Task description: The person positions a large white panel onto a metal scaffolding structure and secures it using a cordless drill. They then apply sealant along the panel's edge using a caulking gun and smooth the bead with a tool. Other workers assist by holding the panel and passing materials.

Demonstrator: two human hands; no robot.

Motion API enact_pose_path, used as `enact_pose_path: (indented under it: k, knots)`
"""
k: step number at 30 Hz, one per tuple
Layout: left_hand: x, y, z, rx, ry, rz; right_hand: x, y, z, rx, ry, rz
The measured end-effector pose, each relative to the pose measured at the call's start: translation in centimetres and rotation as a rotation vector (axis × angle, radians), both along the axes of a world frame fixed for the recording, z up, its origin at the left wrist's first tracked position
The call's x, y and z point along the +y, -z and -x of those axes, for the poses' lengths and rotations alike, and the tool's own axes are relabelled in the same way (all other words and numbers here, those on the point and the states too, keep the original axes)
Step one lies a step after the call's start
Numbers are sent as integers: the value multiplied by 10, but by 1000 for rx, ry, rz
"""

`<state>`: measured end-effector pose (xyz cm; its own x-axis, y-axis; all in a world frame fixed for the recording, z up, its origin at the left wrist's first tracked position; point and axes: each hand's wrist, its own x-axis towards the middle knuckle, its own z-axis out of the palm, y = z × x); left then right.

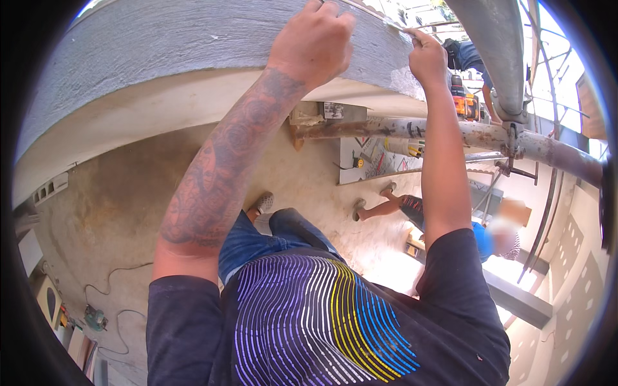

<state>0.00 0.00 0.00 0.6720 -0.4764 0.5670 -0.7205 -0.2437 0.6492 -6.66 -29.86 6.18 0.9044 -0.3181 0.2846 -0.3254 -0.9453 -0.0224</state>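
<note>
Fingers (329, 13) of the left hand (312, 48) curl in tightly at the top of the head view, by a long grey beam (161, 42) with a streaked face; what, if anything, they hold cannot be told. The right hand (428, 59) pinches a thin, pale, flat implement (397, 26) near the beam's upper edge.

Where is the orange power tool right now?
In the head view's upper right, the orange power tool appears below and right of the right hand, just above the rusty pipe.
</note>
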Motion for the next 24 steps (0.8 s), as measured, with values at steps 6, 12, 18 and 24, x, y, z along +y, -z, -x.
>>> enact_pose_path:
  k: [6,12,18,24]
  knots:
    - [-7,-3,8,-8,-36,106,34,-31,9,-70,23,-57]
    - [-4,-1,2,-46,-11,98,26,17,-15,-269,-74,-104]
    - [0,2,1,-20,9,90,28,34,-22,-300,-84,-135]
    - [-2,6,0,-75,-37,98,30,43,-20,-315,-148,-32]
